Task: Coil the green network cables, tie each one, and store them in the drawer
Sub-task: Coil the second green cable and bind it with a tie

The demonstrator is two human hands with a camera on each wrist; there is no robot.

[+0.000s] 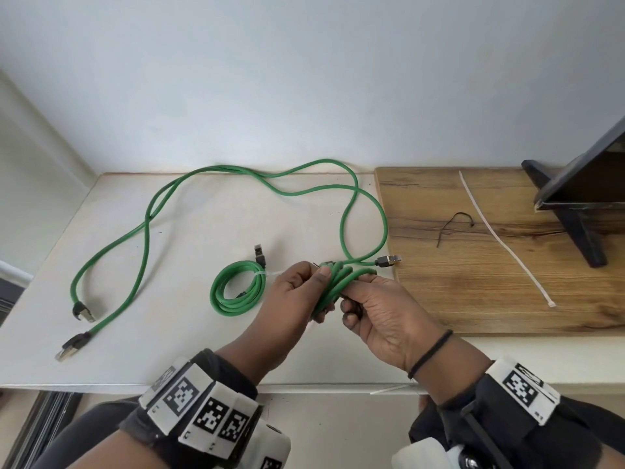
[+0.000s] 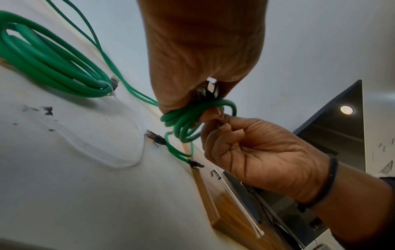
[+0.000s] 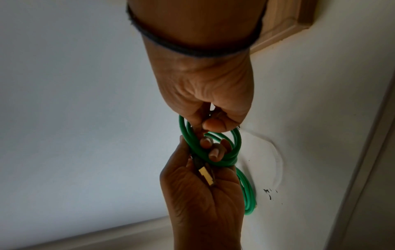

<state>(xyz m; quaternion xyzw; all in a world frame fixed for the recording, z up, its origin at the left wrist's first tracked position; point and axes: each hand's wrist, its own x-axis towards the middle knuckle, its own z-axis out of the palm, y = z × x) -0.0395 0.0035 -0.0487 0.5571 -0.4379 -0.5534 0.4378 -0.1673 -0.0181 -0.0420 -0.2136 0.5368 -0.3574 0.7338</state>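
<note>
A small coil of green cable (image 1: 333, 284) is held above the white table (image 1: 169, 350) between both hands. My left hand (image 1: 314, 275) grips its left side, thumb on top, with a metal connector (image 3: 206, 175) lying in the palm. My right hand (image 1: 351, 299) pinches the coil's right side (image 2: 188, 128) with thumb and curled fingers. Just left of my hands, a finished coil (image 1: 236, 289) lies flat, bound with a white zip tie. Loose green cable (image 1: 147, 214) loops across the back of the table, with connectors at the front left (image 1: 83, 311) and by my right hand (image 1: 389, 260).
A wooden board (image 1: 507, 299) covers the table's right part. On it lie a long white zip tie (image 1: 500, 238), a black twist tie (image 1: 453, 225) and a dark stand with a screen (image 1: 581, 184). Another white zip tie (image 1: 392, 389) sits at the table's front edge.
</note>
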